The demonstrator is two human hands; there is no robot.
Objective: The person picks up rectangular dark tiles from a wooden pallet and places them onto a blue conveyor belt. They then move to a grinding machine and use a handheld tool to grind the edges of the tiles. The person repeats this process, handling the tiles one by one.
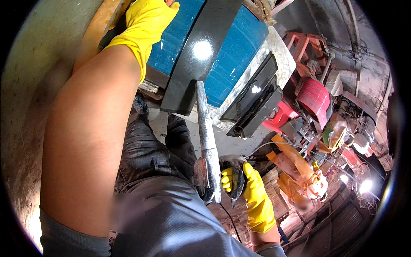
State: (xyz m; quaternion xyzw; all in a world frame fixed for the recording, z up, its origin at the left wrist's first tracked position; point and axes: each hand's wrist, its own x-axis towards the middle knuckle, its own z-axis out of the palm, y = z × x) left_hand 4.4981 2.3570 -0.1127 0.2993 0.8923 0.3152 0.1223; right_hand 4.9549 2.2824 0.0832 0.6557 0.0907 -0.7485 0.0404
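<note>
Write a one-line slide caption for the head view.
Yellow-gloved right hand grips an angle grinder while the gloved left hand steadies a glossy black slab on a blue drum.

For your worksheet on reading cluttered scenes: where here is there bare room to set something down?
Bare pale slab surface between the black panel and the right hand. Crowded: the right side, with red machinery, and around the grinder. The left hand rests above, against the blue drum.
</note>
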